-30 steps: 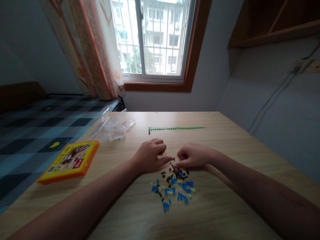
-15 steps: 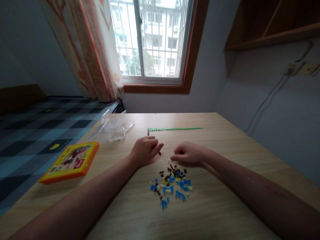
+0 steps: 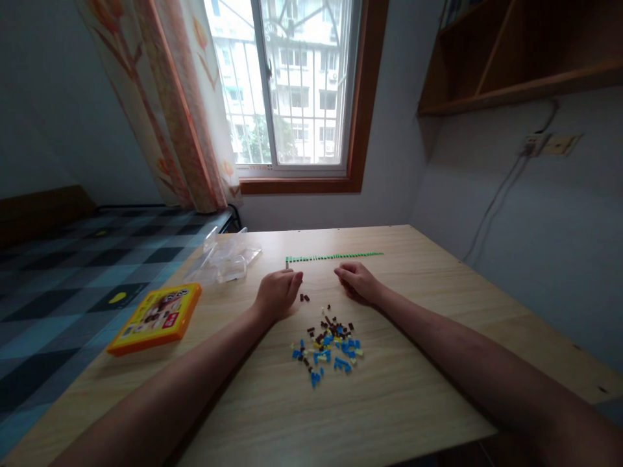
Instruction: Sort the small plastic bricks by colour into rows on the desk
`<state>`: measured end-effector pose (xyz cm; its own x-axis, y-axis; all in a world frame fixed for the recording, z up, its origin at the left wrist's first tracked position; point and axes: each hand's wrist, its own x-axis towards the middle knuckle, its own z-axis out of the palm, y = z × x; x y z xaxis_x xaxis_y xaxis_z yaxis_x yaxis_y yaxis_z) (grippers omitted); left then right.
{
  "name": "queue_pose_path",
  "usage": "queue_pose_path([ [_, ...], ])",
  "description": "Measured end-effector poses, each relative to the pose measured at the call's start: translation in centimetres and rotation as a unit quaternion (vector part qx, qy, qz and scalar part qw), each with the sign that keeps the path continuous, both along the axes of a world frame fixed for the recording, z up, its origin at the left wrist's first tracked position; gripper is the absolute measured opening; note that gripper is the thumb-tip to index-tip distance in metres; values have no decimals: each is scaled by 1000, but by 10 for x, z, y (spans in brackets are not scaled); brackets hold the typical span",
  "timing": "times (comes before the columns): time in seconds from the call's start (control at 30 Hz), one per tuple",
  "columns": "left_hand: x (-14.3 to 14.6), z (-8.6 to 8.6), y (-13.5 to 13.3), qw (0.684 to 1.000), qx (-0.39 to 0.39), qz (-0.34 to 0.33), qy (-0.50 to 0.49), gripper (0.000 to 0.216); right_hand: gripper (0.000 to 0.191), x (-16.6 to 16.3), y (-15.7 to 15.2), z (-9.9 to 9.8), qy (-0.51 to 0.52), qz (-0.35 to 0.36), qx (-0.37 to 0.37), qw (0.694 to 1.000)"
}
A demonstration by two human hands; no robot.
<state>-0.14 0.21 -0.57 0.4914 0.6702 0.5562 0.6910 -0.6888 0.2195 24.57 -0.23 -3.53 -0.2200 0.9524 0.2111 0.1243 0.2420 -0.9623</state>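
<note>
My left hand [image 3: 278, 293] rests on the wooden table with its fingers curled in and the thumb along the top. A dark brown bit shows by the thumb; whether it is held is unclear. Two small brown toy bricks [image 3: 304, 298] lie just to the right of that hand. My right hand [image 3: 359, 283] is closed, thumb against the fingers, and what it holds, if anything, is hidden. Nearer to me is a loose pile of brown, blue, yellow and cream bricks [image 3: 335, 334]. Beyond both hands runs a long row of small green bricks [image 3: 335, 257], with a brown column [image 3: 287, 265] at its left end.
On the left of the table [image 3: 233, 415] lies an orange and yellow box [image 3: 156, 318]. Behind it sit clear plastic trays [image 3: 226, 259]. A bed with a checked cover [image 3: 58, 272] adjoins the left side. A window [image 3: 302, 97] and wall shelves [image 3: 516, 58] are beyond.
The view has shifted slightly. My right hand has moved farther from the pile. My left thumb now points more upward, and two brown bricks show beside that hand where one showed before.
</note>
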Motion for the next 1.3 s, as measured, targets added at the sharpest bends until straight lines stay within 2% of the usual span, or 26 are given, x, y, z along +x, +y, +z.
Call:
queue_pose_path([
  [0.13, 1, -4, 6, 997, -10, 55, -48, 57, 36, -3, 6, -2, -32, -19, 33, 999],
  [0.37, 1, -4, 10, 996, -30, 54, -67, 54, 20, -6, 4, 4, -83, -15, 107, 991],
  [0.43, 1, -4, 11, 994, -42, 59, -83, 54, 16, -7, 1, 6, -121, 3, 149, 981],
  [0.57, 1, -4, 15, 989, -88, 66, -103, 55, 25, -13, 0, 8, -211, 55, 230, 949],
  [0.7, 1, -6, 18, 979, -142, 74, -123, 57, 26, -26, 15, 9, -220, 71, 237, 944],
  [0.9, -6, -9, 16, 964, -195, 55, -172, 54, 17, -51, 40, 11, -224, 52, 248, 941],
  [1.1, -9, -8, 14, 915, -273, 34, -293, 54, 10, -60, 46, 10, -238, 56, 268, 932],
  [1.2, -8, -7, 13, 917, -274, 15, -290, 55, 4, -60, 46, 8, -248, 50, 288, 924],
  [1.3, -8, -8, 12, 923, -268, 4, -275, 56, 7, -60, 44, 8, -266, 44, 305, 913],
])
